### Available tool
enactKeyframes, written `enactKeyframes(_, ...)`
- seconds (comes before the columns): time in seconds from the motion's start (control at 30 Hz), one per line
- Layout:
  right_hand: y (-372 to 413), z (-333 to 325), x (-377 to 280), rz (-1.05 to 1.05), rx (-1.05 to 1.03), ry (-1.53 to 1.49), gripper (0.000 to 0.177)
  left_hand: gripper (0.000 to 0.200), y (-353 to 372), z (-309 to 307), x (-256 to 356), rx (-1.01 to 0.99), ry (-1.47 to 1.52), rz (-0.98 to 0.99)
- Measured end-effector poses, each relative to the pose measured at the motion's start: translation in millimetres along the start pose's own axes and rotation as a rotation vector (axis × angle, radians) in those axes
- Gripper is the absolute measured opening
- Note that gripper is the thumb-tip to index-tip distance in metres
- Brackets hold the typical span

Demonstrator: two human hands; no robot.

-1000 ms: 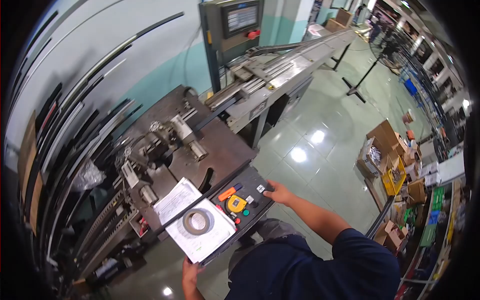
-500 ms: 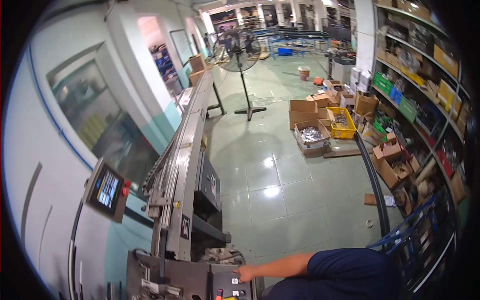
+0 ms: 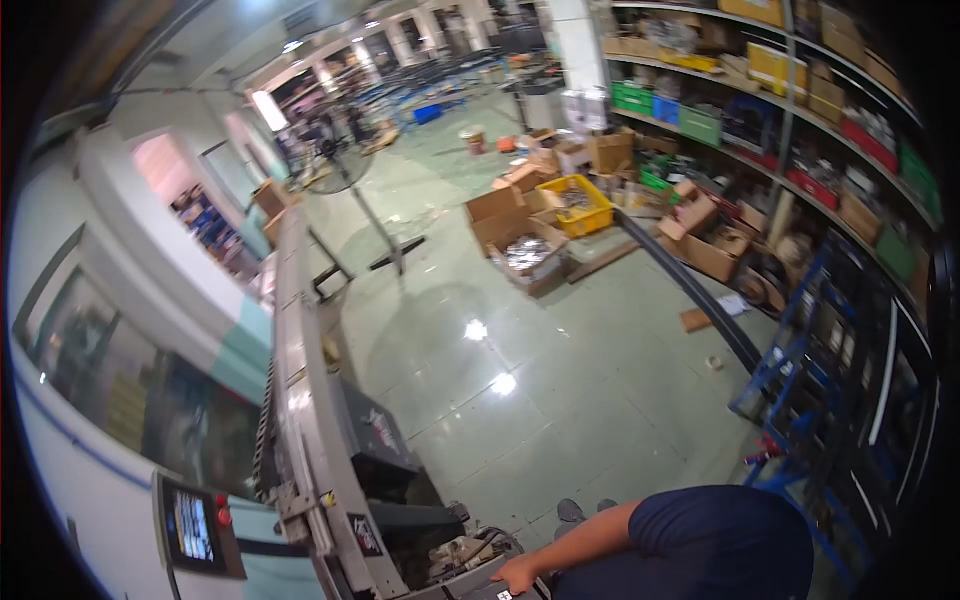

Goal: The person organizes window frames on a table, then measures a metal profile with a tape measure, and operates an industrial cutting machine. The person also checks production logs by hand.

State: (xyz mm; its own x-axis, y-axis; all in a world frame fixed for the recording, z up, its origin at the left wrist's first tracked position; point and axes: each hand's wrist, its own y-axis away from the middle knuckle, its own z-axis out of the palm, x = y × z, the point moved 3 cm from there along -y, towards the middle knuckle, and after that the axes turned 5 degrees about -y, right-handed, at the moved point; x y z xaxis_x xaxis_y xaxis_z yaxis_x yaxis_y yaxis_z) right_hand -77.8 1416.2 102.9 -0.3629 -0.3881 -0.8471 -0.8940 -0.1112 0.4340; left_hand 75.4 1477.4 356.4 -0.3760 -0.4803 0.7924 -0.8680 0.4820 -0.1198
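My right hand (image 3: 516, 573) reaches down and left from a dark blue sleeve (image 3: 690, 530). It rests at the edge of the dark control panel (image 3: 480, 588) at the bottom of the view, beside a small white label (image 3: 504, 596). A finger stretches toward the panel, and nothing shows in the hand. The finer position of the other fingers is blurred. Left of the hand runs the long metal machine bed (image 3: 300, 400). My left hand is out of view.
A touchscreen box (image 3: 195, 530) with red buttons stands by the wall. Two shoes (image 3: 570, 511) show beyond the arm. Ahead are a standing fan (image 3: 335, 165), an open carton (image 3: 525, 255) and a yellow crate (image 3: 590, 222). A long dark bar (image 3: 690, 290) and blue rack (image 3: 800, 340) lie right.
The view has swung right and tilted, so the fan, cartons and machine sit further left. My right hand stays at the panel, now lower in view. The shoes have come into sight.
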Motion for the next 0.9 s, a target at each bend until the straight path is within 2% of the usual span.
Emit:
enactKeyframes(0.03,0,4,9,-0.033,0.053,-0.014,0.053,0.045,-9,12,2,-0.046,-0.001,0.018)
enactKeyframes(0.07,72,-43,-57,0.146,-0.122,0.032,0.059,0.045,-16,26,4,-0.097,-0.001,0.035)
enactKeyframes(0.13,35,-29,-36,0.054,0.011,-0.035,0.058,0.044,-28,51,10,-0.186,-0.005,0.064)
enactKeyframes(0.27,22,-33,-28,0.051,0.111,-0.081,0.056,0.044,-40,88,25,-0.310,-0.011,0.128)
enactKeyframes(0.57,24,-49,-15,0.065,0.201,-0.117,0.052,0.043,-41,133,46,-0.463,-0.039,0.189)
enactKeyframes(0.9,27,-70,-5,0.069,0.253,-0.129,0.048,0.042,-47,162,56,-0.535,-0.078,0.233)
